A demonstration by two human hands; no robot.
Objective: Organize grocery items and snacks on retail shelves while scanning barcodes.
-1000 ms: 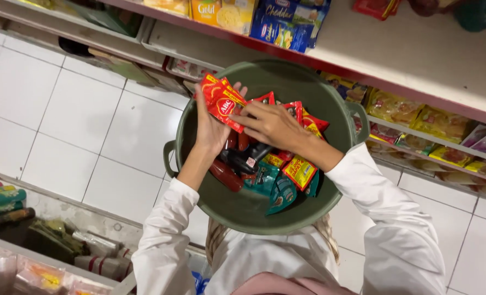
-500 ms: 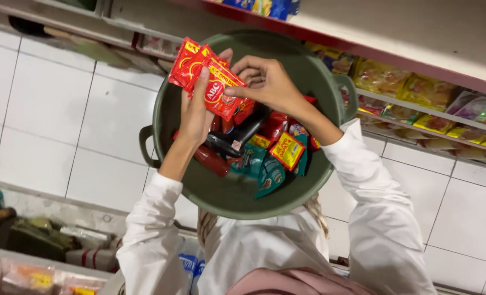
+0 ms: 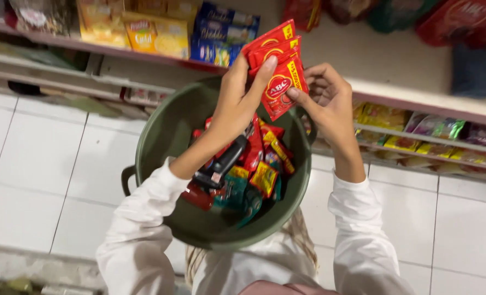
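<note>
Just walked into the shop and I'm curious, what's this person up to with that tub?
A person in white sleeves holds a small stack of red sachets with both hands, the left hand gripping them from one side and the right hand pinching them from the other. They are held up in front of a shelf of packaged goods. Below the hands is a green tub on the white tiled floor, filled with more mixed packets.

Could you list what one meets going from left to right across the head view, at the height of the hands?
White floor tiles → left hand → red sachets → right hand → shelf of yellow packets.
</note>
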